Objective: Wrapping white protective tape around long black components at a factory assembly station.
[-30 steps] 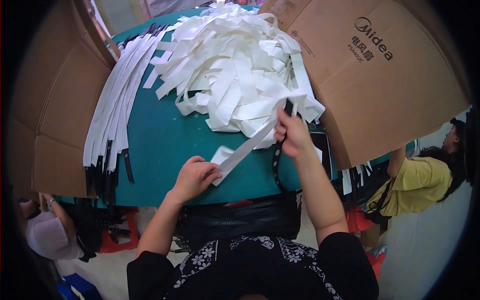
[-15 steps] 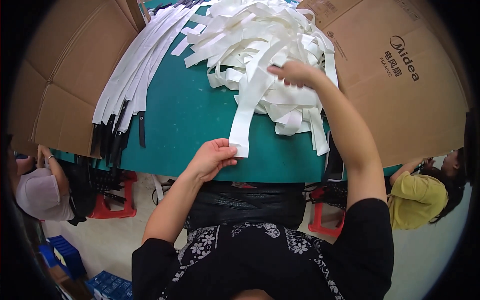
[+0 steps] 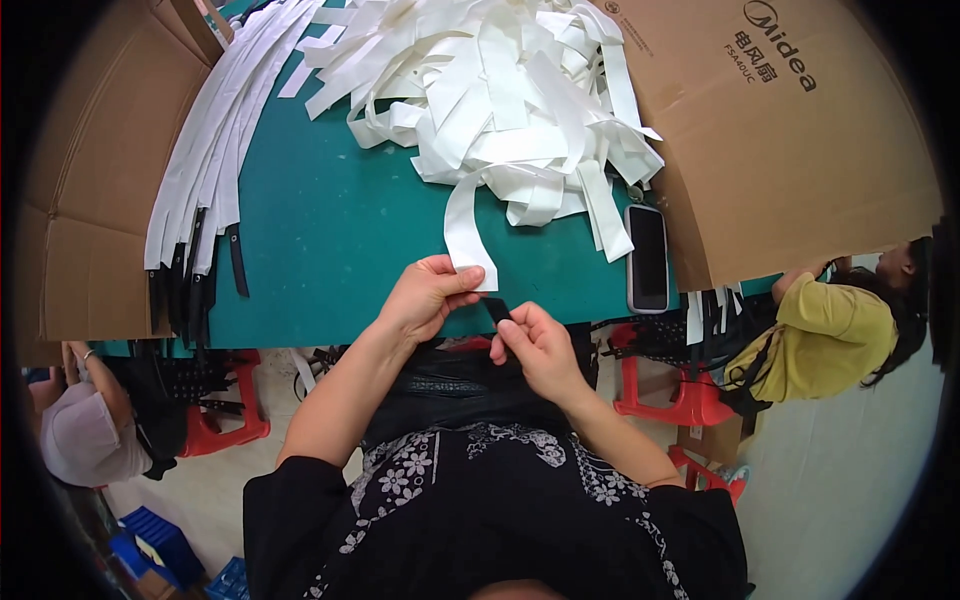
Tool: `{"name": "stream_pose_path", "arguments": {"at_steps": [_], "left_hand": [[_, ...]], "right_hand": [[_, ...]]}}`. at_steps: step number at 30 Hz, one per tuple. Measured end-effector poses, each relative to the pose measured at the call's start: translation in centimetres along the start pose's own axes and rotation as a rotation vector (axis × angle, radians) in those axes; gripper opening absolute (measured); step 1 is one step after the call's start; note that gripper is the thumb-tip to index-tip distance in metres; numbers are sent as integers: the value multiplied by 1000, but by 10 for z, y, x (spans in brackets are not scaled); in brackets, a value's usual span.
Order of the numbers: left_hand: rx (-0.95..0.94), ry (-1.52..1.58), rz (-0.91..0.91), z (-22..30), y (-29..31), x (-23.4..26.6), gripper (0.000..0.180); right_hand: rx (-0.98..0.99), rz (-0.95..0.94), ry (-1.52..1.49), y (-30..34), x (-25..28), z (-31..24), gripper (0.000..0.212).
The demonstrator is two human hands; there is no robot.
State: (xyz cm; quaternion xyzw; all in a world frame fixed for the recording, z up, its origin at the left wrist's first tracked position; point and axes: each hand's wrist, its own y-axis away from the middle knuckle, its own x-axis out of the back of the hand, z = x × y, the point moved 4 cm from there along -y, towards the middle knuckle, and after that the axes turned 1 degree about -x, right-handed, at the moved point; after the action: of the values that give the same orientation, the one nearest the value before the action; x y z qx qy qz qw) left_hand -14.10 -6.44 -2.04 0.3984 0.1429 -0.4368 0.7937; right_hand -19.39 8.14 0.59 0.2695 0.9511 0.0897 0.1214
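My left hand (image 3: 432, 298) pinches the near end of a white fabric strip (image 3: 463, 232) between thumb and fingers, close to the table's front edge. The strip curves away from me towards a big tangled heap of white strips (image 3: 500, 90). Just right of it, my right hand (image 3: 538, 348) is closed on a short black strap (image 3: 496, 309). The strap's far tip points at the strip's end, under my left fingertips; whether the two touch I cannot tell.
Long white strips with black ends (image 3: 215, 170) lie bundled at the left of the green table (image 3: 330, 230). Cardboard walls stand left (image 3: 110, 180) and right (image 3: 760, 170). A phone (image 3: 647, 258) lies at right. Co-workers sit left (image 3: 95, 430) and right (image 3: 820, 340).
My right hand has come down from over the heap to beside my left hand, with the black strap in it. The view has shifted a little, and the phone shows fully.
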Motion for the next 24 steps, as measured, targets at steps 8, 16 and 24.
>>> {"name": "stream_pose_path", "arguments": {"at_steps": [8, 16, 24], "left_hand": [[5, 42, 136, -6, 2, 2, 15], [-19, 147, 161, -13, 0, -3, 13], [-34, 126, 162, -15, -2, -1, 15]], "right_hand": [[15, 149, 155, 4, -4, 7, 17], [32, 218, 47, -3, -11, 13, 18], [26, 228, -38, -4, -12, 13, 18]]}}
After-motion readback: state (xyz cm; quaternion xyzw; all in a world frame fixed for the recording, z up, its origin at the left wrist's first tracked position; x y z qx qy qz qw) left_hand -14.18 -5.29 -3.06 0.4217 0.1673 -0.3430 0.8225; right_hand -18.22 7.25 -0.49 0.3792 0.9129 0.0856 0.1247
